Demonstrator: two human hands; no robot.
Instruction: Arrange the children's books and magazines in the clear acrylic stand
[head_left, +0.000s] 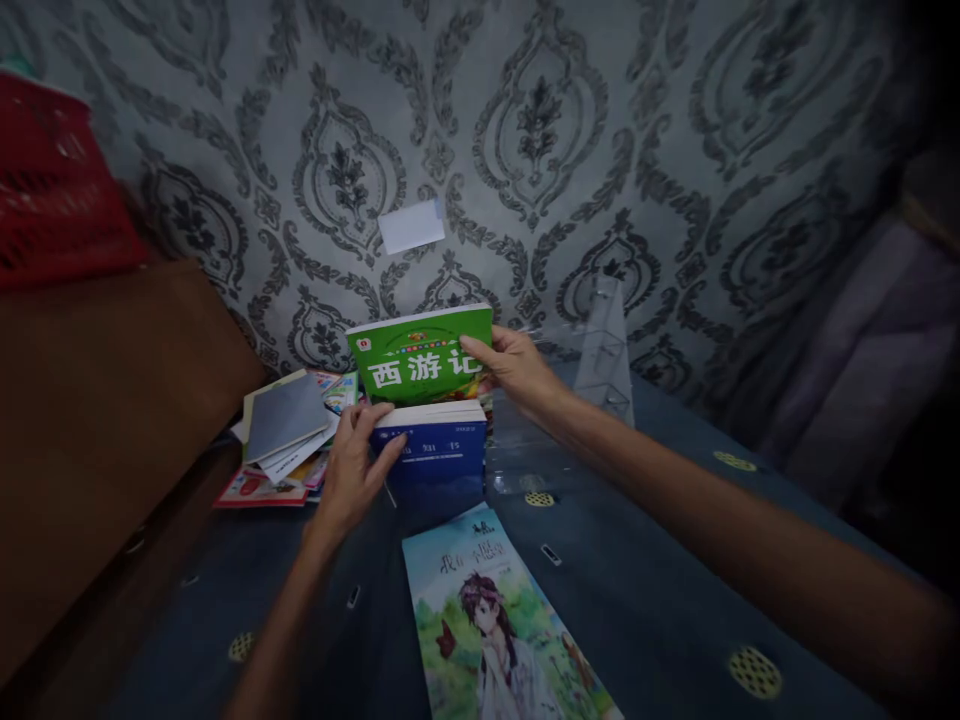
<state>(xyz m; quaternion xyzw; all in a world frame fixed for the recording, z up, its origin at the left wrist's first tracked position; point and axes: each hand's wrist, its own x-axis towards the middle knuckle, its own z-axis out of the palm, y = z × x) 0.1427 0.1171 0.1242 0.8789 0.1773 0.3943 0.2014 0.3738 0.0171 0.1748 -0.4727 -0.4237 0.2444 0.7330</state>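
A green book (420, 360) with large white Chinese characters stands upright, leaning back slightly. My right hand (517, 370) grips its right edge, thumb on the front cover. In front of it and lower is a blue book (442, 465), also upright. My left hand (356, 465) holds the blue book at its top left corner, with fingertips over the upper edge. A clear plastic stand (604, 350) with steps is right of the books; whether they rest in it I cannot tell. Nearer me, a book with an illustrated cover (487, 620) lies flat.
A loose pile of books (289, 425) lies left of my left hand. Beyond it are a brown box (112, 400) and a red plastic basket (56, 190). A patterned wall with a white label (411, 227) rises behind. Dark blue cloth (637, 600) covers the surface.
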